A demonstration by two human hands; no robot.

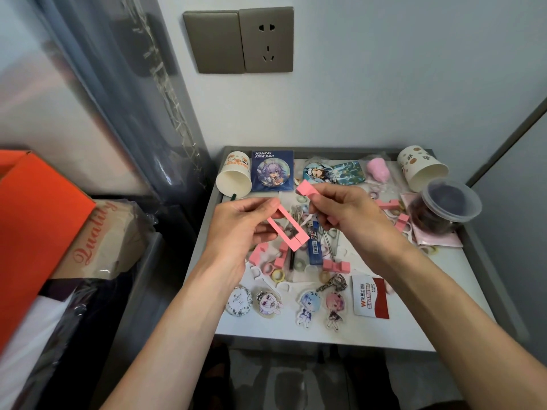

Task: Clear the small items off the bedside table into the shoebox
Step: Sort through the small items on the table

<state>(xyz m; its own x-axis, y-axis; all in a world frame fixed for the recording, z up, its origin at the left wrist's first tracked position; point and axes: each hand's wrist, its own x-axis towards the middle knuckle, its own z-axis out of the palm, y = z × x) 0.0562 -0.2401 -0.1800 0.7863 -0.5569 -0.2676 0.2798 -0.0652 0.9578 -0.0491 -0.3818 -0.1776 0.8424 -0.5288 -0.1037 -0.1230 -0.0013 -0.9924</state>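
The left hand [236,229] pinches a pink rectangular frame [288,235] above the bench [414,329]. The right hand [349,211], just beside it, grips a pink block [306,187] with curled fingers. More pink pieces [336,265], small rings [277,274] and acrylic keychains [307,306] lie scattered on the bench. The orange shoebox [38,226] stands at the left, apart from the bench.

There's the pink frame [288,232], an open rectangle, tilted above the table [444,291] and pinched in the left hand [239,229]. The right hand [349,214] grips a pink block [306,187], one end poking past the fingers. Loose pink pieces [336,265], rings [278,273] and keychains [307,306] lie scattered on the white top. The orange shoebox [38,220] sits off left.
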